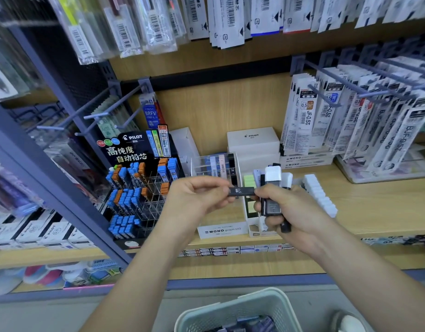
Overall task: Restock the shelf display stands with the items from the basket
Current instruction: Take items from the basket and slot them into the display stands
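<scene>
My left hand (197, 197) pinches one end of a slim black lead case (241, 190) labelled 0.5, held level in front of the shelf. My right hand (288, 212) grips a bundle of several lead cases (272, 188), black, grey and white-capped, standing upright in its fist, and its thumb touches the other end of the black case. Behind the hands stands the clear MONO graph display stand (221, 230) with a few cases in its slots. The pale green basket (233, 310) sits below at the bottom edge, with dark items inside.
A black Pilot lead display (139, 188) with blue and orange cases stands at the left. White Pilot boxes (253, 142) sit behind. Hanging refill packs (350, 116) fill the right, a white slotted holder (319, 195) lies on the wooden shelf (374, 212).
</scene>
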A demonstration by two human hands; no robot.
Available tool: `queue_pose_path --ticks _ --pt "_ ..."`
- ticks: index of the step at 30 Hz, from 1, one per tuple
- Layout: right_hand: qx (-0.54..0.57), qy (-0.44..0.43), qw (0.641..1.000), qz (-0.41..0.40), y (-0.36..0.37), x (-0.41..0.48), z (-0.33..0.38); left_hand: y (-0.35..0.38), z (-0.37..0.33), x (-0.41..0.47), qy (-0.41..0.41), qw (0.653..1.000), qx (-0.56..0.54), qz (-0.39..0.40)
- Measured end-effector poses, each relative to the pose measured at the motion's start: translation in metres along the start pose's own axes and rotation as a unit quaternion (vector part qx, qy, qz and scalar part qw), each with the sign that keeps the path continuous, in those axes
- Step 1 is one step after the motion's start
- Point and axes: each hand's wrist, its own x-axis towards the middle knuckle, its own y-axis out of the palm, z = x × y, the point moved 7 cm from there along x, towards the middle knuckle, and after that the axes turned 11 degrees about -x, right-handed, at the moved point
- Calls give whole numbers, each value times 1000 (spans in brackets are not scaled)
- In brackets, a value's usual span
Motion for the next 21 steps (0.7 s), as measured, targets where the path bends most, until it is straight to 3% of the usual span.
queue_pose_path --ticks 5,9,12,21 --pt "-38 -11 999 1 0 2 1 14 20 -4 -35 986 150 56" --pt "-14 8 1000 7 -3 5 0 21 17 0 3 964 249 89" --pt "29 16 999 -16 -17 10 7 10 4 17 33 974 222 29" --pt "41 31 998 -37 -38 24 3 -14 31 74 -7 992 114 -47"
